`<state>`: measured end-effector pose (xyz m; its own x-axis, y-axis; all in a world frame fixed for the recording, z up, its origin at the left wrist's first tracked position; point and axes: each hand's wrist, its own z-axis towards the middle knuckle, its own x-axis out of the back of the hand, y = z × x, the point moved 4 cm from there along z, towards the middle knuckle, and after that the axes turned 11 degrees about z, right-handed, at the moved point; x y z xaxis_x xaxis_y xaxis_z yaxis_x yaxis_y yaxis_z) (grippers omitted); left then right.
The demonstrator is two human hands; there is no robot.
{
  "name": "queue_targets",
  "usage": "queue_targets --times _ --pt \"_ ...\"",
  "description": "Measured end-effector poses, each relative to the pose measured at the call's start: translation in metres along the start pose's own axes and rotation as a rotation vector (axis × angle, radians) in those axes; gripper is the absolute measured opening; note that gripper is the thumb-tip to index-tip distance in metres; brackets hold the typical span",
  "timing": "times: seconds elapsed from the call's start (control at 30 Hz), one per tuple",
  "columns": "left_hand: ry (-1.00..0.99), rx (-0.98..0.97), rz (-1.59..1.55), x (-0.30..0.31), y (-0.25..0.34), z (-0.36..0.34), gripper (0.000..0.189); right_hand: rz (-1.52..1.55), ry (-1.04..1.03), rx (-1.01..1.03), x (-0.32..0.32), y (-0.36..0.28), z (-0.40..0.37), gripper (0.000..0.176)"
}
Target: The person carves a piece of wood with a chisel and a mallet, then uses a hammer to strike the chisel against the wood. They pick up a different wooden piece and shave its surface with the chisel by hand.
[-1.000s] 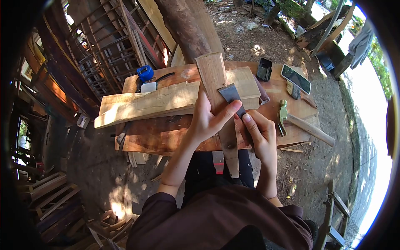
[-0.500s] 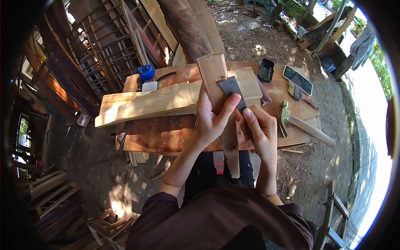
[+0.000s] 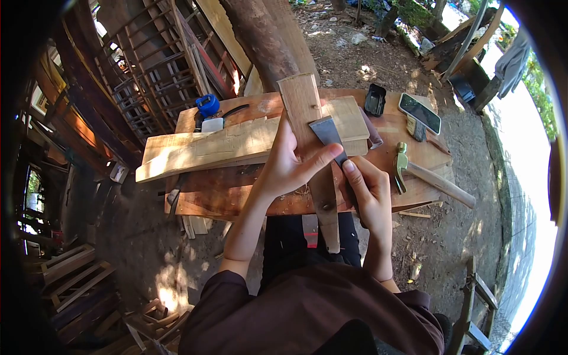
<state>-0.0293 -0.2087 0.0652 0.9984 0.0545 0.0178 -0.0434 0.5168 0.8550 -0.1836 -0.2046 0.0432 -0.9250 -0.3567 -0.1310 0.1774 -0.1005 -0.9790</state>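
Observation:
My left hand [image 3: 288, 155] is wrapped round a long piece of wood [image 3: 302, 97] that points away from me, its narrow near end reaching my lap. The thumb of that hand lies against the flat blade of a chisel [image 3: 327, 132]. Closed on the chisel's lower part is my right hand [image 3: 370, 184], thumb on top; the handle is mostly hidden by the fingers. The blade's wide edge rests on or just over the wood's face, near a small raised chip.
A wide board [image 3: 207, 148] lies across the wooden bench [image 3: 236, 198]. Around it are a blue tape measure [image 3: 207, 105], an open black case [image 3: 376, 99], a phone [image 3: 420, 113], a brush [image 3: 416, 128] and a hammer [image 3: 435, 176]. A log [image 3: 260, 41] stands behind.
The chisel's edge has slid a little toward me along the wood, away from the chip. Both hands have moved slightly nearer my body with it.

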Motion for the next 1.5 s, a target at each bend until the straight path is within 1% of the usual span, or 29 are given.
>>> queue_targets --times 0.07,0.2,0.27,0.4,0.47,0.6,0.7,0.77,0.8,0.87,0.97,1.03,1.13,1.23,1.27,1.3,1.37,1.5 --pt "-0.034 -0.081 0.12 -0.001 0.003 -0.001 0.074 -0.005 0.011 0.007 -0.001 -0.004 0.0 0.031" --pt "-0.057 -0.068 0.137 -0.002 -0.001 -0.005 0.076 0.017 -0.001 -0.011 -0.001 -0.002 -0.001 0.031" --pt "0.017 -0.113 0.092 -0.004 0.0 -0.006 0.07 0.005 -0.01 0.001 0.0 -0.003 -0.001 0.031" --pt "0.013 -0.064 0.08 -0.004 -0.001 -0.006 0.063 -0.002 -0.009 -0.005 -0.001 -0.005 0.0 0.031" --pt "0.019 -0.057 0.056 -0.005 -0.001 -0.006 0.055 0.003 -0.009 -0.008 -0.003 -0.004 0.002 0.031" --pt "0.007 -0.016 0.058 -0.004 -0.004 -0.006 0.06 0.015 -0.006 0.047 -0.007 -0.003 0.008 0.03" --pt "0.018 0.003 0.048 -0.004 -0.005 -0.004 0.056 0.019 -0.018 0.086 -0.008 -0.004 0.012 0.029" --pt "0.091 -0.036 0.032 -0.005 -0.007 -0.004 0.05 0.011 -0.018 0.102 -0.007 -0.006 0.014 0.029" --pt "0.09 -0.035 0.03 -0.007 -0.008 -0.004 0.05 0.01 -0.023 0.101 -0.008 -0.008 0.015 0.029" --pt "0.158 -0.072 0.105 -0.005 -0.008 -0.004 0.045 0.011 -0.028 0.099 -0.01 -0.013 0.017 0.029" --pt "0.183 -0.075 0.085 -0.006 -0.007 -0.004 0.042 -0.033 -0.024 0.105 -0.014 -0.018 0.019 0.034" --pt "0.16 -0.066 0.099 -0.004 -0.007 -0.004 0.043 0.018 -0.016 0.066 -0.013 -0.014 0.018 0.031" --pt "0.106 -0.045 0.092 -0.003 -0.007 -0.009 0.048 0.09 -0.035 0.017 -0.012 -0.007 0.012 0.031" --pt "0.059 -0.036 0.074 -0.001 -0.006 -0.009 0.055 0.085 -0.032 -0.028 -0.004 0.003 0.002 0.032" --pt "0.039 -0.034 0.077 -0.002 -0.006 -0.009 0.058 0.052 -0.02 0.027 -0.001 0.008 0.0 0.033" --pt "0.04 -0.034 0.075 -0.002 -0.006 -0.011 0.058 0.05 -0.019 0.026 0.0 0.008 -0.004 0.033" --pt "0.01 0.027 -0.001 -0.006 -0.008 -0.017 0.064 0.095 -0.016 -0.063 0.001 0.01 -0.011 0.033" --pt "0.001 0.033 0.026 -0.007 -0.015 -0.024 0.066 0.106 -0.011 -0.079 0.002 0.014 -0.016 0.032"
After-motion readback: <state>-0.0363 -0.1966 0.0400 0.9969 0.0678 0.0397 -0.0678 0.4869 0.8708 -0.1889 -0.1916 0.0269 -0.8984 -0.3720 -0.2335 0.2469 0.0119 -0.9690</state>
